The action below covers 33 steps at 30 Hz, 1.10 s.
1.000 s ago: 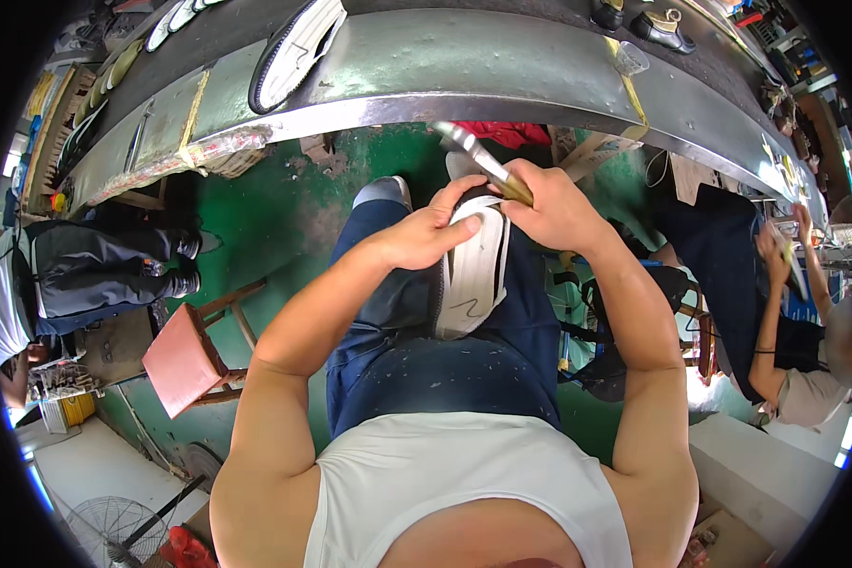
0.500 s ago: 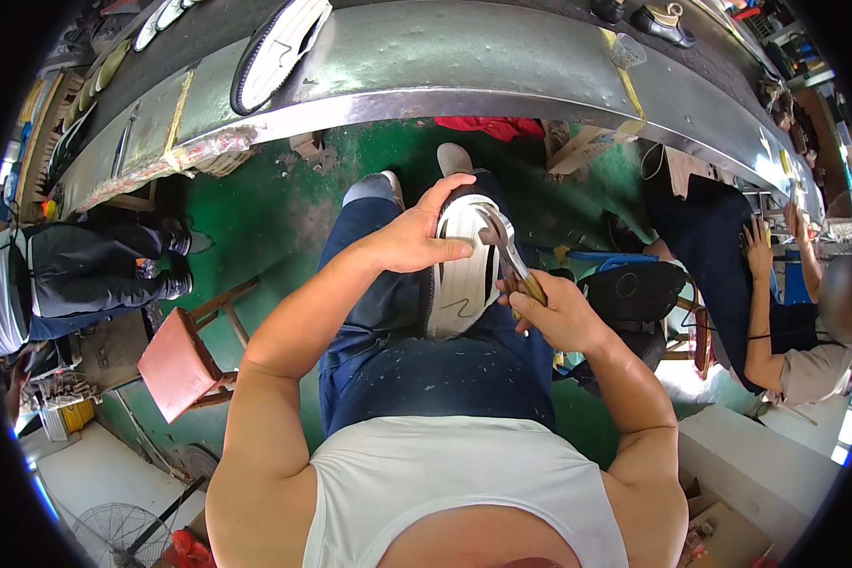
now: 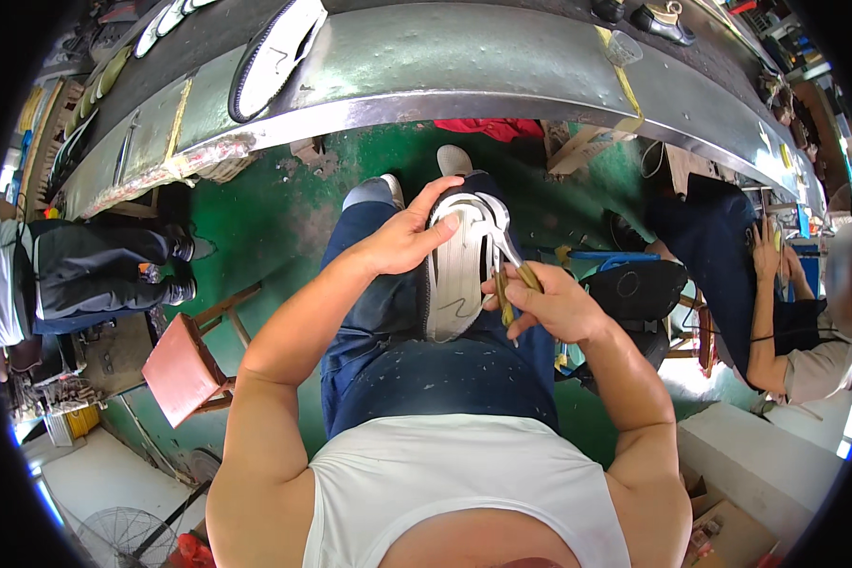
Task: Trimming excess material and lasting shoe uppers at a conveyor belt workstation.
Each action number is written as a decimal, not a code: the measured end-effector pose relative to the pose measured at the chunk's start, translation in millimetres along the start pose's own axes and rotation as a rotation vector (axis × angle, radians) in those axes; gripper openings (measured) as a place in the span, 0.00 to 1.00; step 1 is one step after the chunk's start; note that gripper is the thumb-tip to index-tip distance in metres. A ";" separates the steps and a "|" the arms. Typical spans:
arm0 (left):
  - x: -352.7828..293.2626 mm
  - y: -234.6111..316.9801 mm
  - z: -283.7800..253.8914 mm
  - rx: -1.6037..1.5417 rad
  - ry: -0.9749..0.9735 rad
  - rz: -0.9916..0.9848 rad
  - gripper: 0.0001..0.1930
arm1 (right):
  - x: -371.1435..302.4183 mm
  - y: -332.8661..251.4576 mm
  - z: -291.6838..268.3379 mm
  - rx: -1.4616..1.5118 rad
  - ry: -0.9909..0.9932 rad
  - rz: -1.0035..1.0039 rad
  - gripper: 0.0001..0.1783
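Note:
A shoe (image 3: 448, 284) with a pale, wavy-marked underside and dark edge lies bottom up across my lap, its far end toward the bench. My left hand (image 3: 402, 239) grips that far end, fingers round the side and thumb pressed on the pale underside. In my right hand (image 3: 554, 301) is a pair of pincers (image 3: 507, 248) with silver jaws and brass-coloured handles. The jaws lie at the shoe's right rim near the far end; whether they bite the material I cannot tell. Their handles stand apart within my fingers.
Ahead runs a metal-edged bench (image 3: 426, 57) carrying another white-bottomed shoe (image 3: 276, 59) and a clear cup (image 3: 625, 49). A pink-topped stool (image 3: 187, 369) stands left, a black-seated stool (image 3: 634, 292) right. Co-workers sit at far right (image 3: 795, 331) and stand at left (image 3: 95, 275).
My left thumb has moved up the shoe toward its far end. The pincers have tilted and their handles have spread apart, my right fingers shifting with them.

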<state>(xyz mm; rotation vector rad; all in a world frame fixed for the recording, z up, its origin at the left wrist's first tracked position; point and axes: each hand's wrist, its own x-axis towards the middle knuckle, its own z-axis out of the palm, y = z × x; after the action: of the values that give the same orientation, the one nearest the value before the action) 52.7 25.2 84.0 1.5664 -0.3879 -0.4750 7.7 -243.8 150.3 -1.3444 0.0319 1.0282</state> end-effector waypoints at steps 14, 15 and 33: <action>4.8 -13.2 2.4 -0.059 0.161 -0.010 0.25 | 25.2 3.6 -15.8 -0.304 0.016 -0.006 0.12; 5.0 -14.6 1.5 -0.060 0.162 -0.008 0.25 | 30.7 16.9 -14.4 -0.503 0.128 -0.166 0.12; 13.5 -25.2 2.4 -0.029 0.303 -0.078 0.21 | -1.0 -27.3 9.0 -0.584 0.139 0.168 0.14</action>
<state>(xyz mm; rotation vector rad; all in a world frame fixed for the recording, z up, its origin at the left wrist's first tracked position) 61.9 17.5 58.0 1.5997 -0.0875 -0.2949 19.3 -233.9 174.6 -1.9701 -0.0567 1.1300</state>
